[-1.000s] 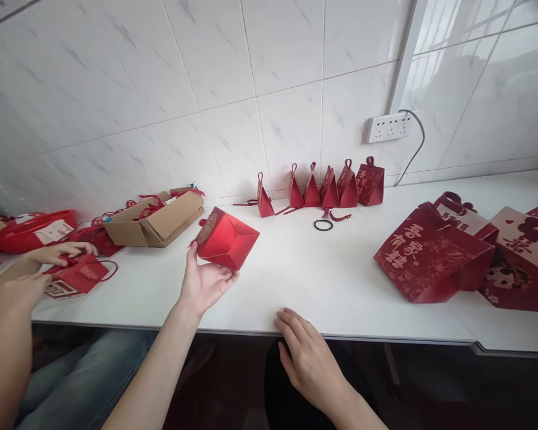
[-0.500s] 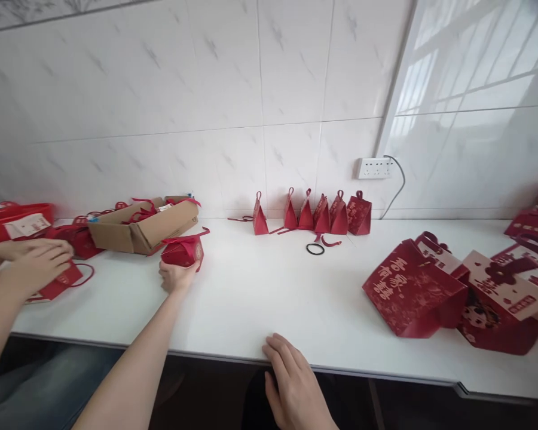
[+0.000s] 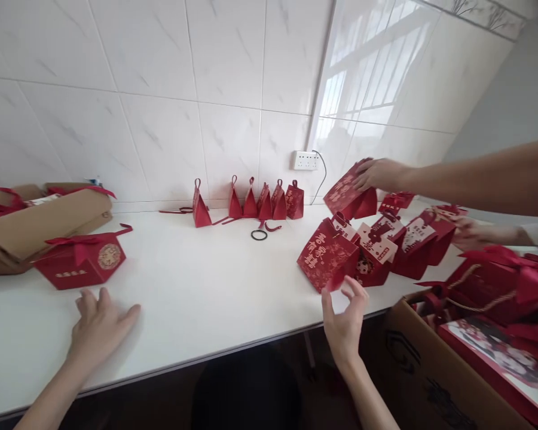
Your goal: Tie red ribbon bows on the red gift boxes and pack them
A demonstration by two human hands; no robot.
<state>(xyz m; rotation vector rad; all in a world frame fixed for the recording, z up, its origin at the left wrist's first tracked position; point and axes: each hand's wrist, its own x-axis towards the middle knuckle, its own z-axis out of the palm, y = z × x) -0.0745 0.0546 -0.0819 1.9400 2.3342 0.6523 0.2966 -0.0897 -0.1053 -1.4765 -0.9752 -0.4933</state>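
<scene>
Your left hand (image 3: 99,328), spread and empty, is near the bow-topped box (image 3: 78,263), set bow-up, sparing its ribbon. Your right hand (image 3: 346,334), half-open for pinching, perhaps touches the gold-lettered box (image 3: 325,254).

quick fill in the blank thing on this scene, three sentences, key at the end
The small red bags standing in a row along the wall number ____. The person's left hand, open in front of the ribboned box, holds ____. The ring lying on the table is coloured ____.

Missing words: six; nothing; black.
</scene>
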